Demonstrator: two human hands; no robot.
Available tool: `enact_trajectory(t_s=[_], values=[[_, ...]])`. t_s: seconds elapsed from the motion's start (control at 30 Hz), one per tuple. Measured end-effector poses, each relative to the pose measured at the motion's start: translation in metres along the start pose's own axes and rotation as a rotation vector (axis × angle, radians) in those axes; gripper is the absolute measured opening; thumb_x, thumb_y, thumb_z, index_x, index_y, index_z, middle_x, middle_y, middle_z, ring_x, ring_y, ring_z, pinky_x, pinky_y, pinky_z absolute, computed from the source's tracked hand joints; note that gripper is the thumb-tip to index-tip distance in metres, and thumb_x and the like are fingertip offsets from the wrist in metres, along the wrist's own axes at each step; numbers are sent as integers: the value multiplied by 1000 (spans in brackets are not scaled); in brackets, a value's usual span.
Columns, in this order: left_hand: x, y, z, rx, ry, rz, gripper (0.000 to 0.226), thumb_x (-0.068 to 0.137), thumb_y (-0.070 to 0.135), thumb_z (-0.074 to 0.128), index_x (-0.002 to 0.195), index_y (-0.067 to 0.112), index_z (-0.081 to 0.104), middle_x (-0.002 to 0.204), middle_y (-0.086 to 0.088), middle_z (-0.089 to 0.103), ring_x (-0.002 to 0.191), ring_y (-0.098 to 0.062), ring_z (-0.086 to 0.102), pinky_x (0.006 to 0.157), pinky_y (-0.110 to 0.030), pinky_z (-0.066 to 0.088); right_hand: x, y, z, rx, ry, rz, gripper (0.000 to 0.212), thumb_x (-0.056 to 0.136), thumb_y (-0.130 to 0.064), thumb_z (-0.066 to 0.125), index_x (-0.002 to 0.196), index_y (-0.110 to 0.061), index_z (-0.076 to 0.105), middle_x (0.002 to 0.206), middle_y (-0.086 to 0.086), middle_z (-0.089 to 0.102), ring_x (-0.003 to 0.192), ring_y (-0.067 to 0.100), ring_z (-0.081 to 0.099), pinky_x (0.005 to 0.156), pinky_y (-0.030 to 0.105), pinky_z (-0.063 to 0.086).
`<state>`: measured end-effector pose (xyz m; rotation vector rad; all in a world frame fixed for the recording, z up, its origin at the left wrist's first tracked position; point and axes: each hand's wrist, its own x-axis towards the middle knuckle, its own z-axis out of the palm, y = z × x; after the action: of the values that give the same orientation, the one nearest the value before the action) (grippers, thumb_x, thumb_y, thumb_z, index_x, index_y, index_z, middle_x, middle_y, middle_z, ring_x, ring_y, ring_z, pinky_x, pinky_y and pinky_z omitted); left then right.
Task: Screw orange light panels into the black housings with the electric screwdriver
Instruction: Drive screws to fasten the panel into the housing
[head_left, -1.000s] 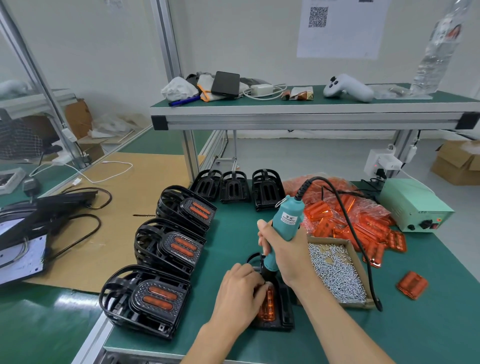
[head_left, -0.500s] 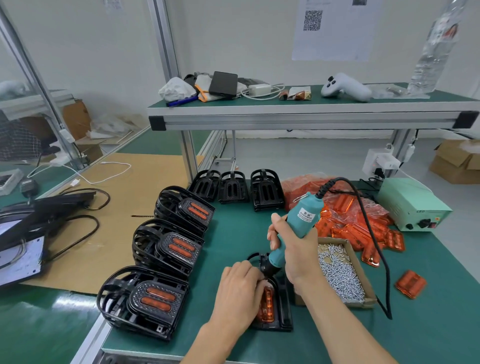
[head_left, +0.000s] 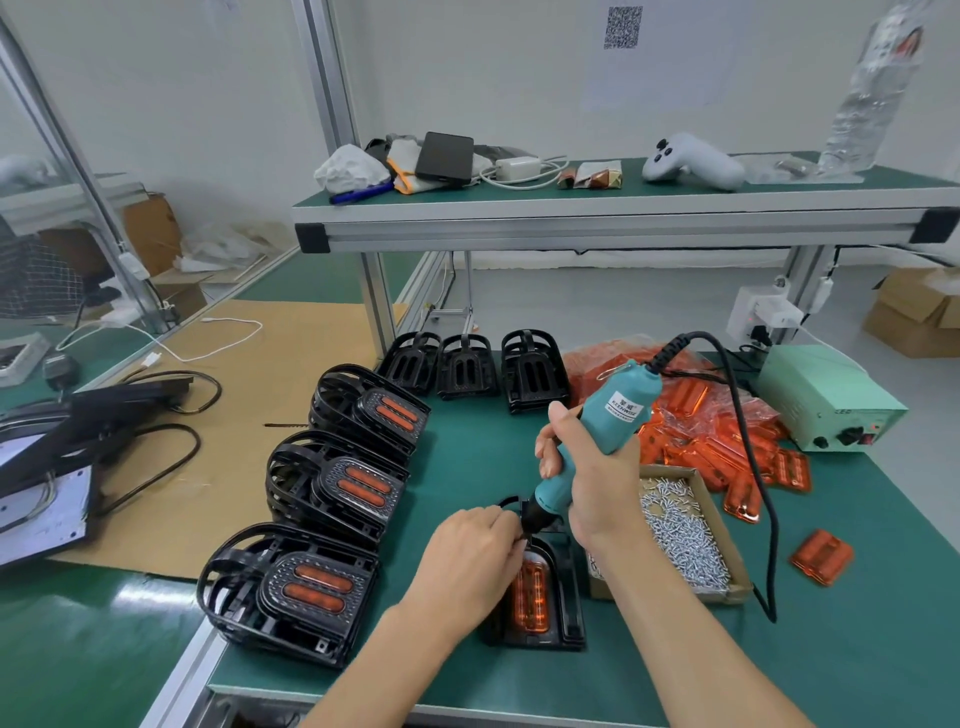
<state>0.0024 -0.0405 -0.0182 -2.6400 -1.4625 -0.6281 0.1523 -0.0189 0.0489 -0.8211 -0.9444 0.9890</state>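
Mid-job from where I sit: the black plastic housing (head_left: 563, 597) with its orange light panel (head_left: 530, 595) lies at the bench's near edge, left hand (head_left: 467, 558) pressing it, right hand (head_left: 597, 478) gripping the teal electric screwdriver (head_left: 592, 441), tip at the top end; three finished stacks (head_left: 332, 499) left, three bare housings (head_left: 475, 366) behind; the cardboard tray (head_left: 698, 486) holds silver screws, the clear bag (head_left: 691, 410) spare panels.

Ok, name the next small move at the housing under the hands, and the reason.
Probably press the electric screwdriver straight down: the right hand holds it tilted, its tip at the top of the orange panel in the black housing that the left hand steadies.
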Motion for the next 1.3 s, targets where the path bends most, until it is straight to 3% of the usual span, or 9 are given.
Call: enact_trajectory(t_s=[0.17,0.33,0.53,0.7,0.9,1.0,1.17,1.23,1.3], values=[[4,-5,1,-63,-41,-145,17,97,37,54,93,24,63,84,7,64,75,-19,62,66,-34,51,1,-3,4,41,31,-8,35,89,-23,72,56,-27,60,54,9,52,56,21,53,61,34,48],[-5,-4,6,-446,36,-406,6,86,31,73,82,34,70,72,20,67,72,1,63,61,-12,47,5,-5,2,145,107,37,33,87,-23,73,56,-25,60,52,9,50,52,20,51,53,29,44],[-11,-1,5,-659,84,-439,15,90,20,75,80,30,72,71,18,71,68,4,69,61,-6,44,10,-1,-10,267,211,111,30,90,-23,74,65,-15,59,52,7,47,53,20,51,51,28,42],[-12,1,3,-648,63,-435,14,88,22,77,82,34,72,77,19,71,75,0,67,66,-5,43,13,0,-17,289,251,140,28,84,-30,77,68,-14,61,52,6,47,54,20,52,50,27,43],[-10,1,14,-599,45,-394,14,90,20,73,86,32,71,85,24,70,81,3,66,68,-6,44,10,2,-18,277,196,126,26,85,-25,76,65,-18,60,55,6,49,51,19,49,50,28,42],[-12,-1,21,-445,43,-308,5,92,28,68,94,32,67,88,19,69,85,0,62,74,-17,49,8,4,-18,214,155,120,26,84,-25,76,64,-20,60,55,9,49,51,20,48,51,29,43],[-11,2,27,-237,66,-129,6,90,24,66,90,29,63,91,17,61,85,-7,55,81,-28,44,5,11,-15,87,90,83,31,86,-26,75,56,-26,64,52,9,51,52,20,51,55,30,46],[-10,5,31,-196,81,-117,6,89,25,68,89,29,63,94,17,54,93,-8,51,85,-30,38,3,16,-15,25,63,61,29,85,-28,76,63,-15,63,54,12,52,53,22,52,58,31,48],[-11,6,36,-184,93,-138,6,87,27,71,88,28,65,97,15,49,98,-10,48,86,-31,34,1,22,-13,5,56,52,46,82,-33,78,73,6,56,54,12,53,53,23,53,58,31,50]])
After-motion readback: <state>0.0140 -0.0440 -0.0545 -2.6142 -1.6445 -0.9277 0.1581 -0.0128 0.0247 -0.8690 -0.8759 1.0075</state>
